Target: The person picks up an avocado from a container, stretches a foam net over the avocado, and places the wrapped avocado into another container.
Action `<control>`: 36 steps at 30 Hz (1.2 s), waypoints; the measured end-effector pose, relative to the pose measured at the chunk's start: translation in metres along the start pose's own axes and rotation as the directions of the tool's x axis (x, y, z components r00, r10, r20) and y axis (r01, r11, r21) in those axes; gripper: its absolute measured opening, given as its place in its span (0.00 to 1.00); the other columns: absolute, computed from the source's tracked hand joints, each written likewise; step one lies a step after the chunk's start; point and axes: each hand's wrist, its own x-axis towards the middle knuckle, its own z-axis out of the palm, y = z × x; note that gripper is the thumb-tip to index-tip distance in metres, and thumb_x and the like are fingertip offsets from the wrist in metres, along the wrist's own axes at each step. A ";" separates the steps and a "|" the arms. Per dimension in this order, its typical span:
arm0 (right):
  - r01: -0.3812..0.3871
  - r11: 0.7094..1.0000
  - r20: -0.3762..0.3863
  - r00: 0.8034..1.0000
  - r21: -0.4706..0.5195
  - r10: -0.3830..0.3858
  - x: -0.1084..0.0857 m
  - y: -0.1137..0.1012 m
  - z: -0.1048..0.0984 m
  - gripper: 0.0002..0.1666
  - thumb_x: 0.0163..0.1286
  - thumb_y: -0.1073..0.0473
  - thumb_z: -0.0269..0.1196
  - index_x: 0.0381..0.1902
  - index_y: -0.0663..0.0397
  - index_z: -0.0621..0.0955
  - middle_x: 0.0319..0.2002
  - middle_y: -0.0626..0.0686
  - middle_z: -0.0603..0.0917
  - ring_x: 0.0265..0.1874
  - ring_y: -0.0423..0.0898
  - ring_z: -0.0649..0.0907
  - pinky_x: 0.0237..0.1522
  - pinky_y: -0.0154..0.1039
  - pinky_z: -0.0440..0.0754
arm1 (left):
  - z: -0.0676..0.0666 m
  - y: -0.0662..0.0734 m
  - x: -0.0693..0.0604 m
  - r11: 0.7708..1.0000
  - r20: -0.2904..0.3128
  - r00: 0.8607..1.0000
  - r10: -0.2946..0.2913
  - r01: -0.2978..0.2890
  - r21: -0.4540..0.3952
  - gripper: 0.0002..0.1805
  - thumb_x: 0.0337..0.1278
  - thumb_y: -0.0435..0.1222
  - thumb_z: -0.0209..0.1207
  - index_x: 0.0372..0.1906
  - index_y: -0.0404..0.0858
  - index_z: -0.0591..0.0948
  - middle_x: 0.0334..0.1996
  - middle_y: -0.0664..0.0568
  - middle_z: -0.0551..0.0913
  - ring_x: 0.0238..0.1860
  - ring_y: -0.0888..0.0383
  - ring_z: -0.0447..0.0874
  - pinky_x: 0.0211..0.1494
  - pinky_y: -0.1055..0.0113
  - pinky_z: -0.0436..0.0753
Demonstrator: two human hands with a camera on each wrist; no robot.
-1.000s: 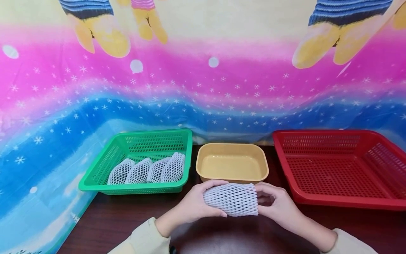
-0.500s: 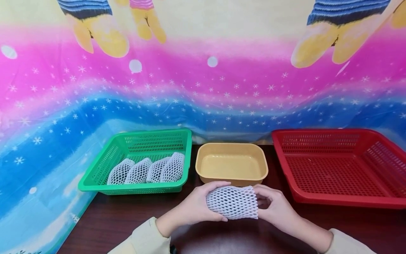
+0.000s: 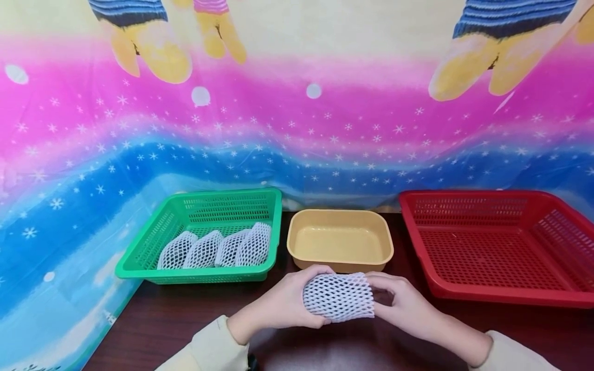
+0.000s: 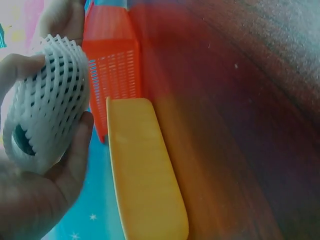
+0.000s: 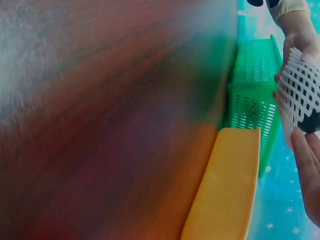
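A white foam net sleeve (image 3: 339, 298) lies sideways between both hands, above the table's near side. My left hand (image 3: 289, 305) grips its closed-looking left part, thumb below and fingers over the top. At the sleeve's right rim is my right hand (image 3: 410, 308), its thumb and forefinger curled at the edge; the other fingertips are partly hidden. Something dark (image 5: 310, 122) shows in the sleeve's mouth in the right wrist view. The left wrist view gives a glimpse of a dark greenish surface (image 4: 22, 139) at the other end. What kind of thing it is, I cannot tell.
A green basket (image 3: 197, 275) at the left bears several white foam-netted pieces (image 3: 252, 246). Behind the hands stands a yellow plastic tub (image 3: 341, 239), and a red basket (image 3: 501, 288) is at the right. A printed cloth (image 3: 297, 129) hangs behind the dark wooden table (image 3: 153, 319).
Both hands and the foam net sleeve have come slightly lower, nearer to me. My right hand has shifted a little left, closer to the left hand. The containers stay put.
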 end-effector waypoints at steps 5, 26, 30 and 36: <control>0.033 0.994 0.056 0.998 -0.105 -0.027 0.006 -0.005 -0.006 0.21 0.65 0.71 0.70 0.55 0.52 0.85 0.52 0.48 0.86 0.54 0.40 0.83 0.54 0.30 0.79 | -0.006 0.003 0.000 0.997 0.018 0.999 -0.031 0.029 0.068 0.38 0.41 0.42 0.81 0.61 0.55 0.75 0.49 0.62 0.82 0.46 0.65 0.81 0.50 0.69 0.81; 0.056 0.978 0.105 0.994 -0.203 -0.035 0.026 -0.030 -0.041 0.29 0.66 0.70 0.70 0.63 0.47 0.82 0.56 0.48 0.85 0.52 0.42 0.84 0.48 0.37 0.85 | -0.049 0.032 -0.010 0.976 -0.122 0.992 -0.024 0.049 0.212 0.42 0.42 0.41 0.76 0.69 0.52 0.74 0.56 0.62 0.79 0.52 0.61 0.78 0.53 0.58 0.81; 0.072 0.949 0.093 0.995 -0.305 -0.045 0.022 -0.032 -0.051 0.33 0.63 0.68 0.72 0.65 0.43 0.81 0.58 0.47 0.84 0.55 0.41 0.83 0.52 0.32 0.82 | -0.065 0.035 -0.017 0.970 -0.185 0.982 -0.047 0.089 0.227 0.43 0.41 0.40 0.76 0.69 0.49 0.73 0.56 0.60 0.79 0.52 0.59 0.78 0.53 0.55 0.80; 0.125 0.892 0.107 0.990 -0.435 -0.087 0.015 -0.031 -0.060 0.38 0.60 0.67 0.75 0.67 0.42 0.79 0.61 0.45 0.82 0.60 0.41 0.80 0.60 0.23 0.70 | -0.086 0.034 -0.029 0.961 -0.267 0.960 -0.080 0.146 0.236 0.42 0.45 0.40 0.76 0.69 0.52 0.72 0.57 0.57 0.79 0.52 0.55 0.78 0.52 0.52 0.80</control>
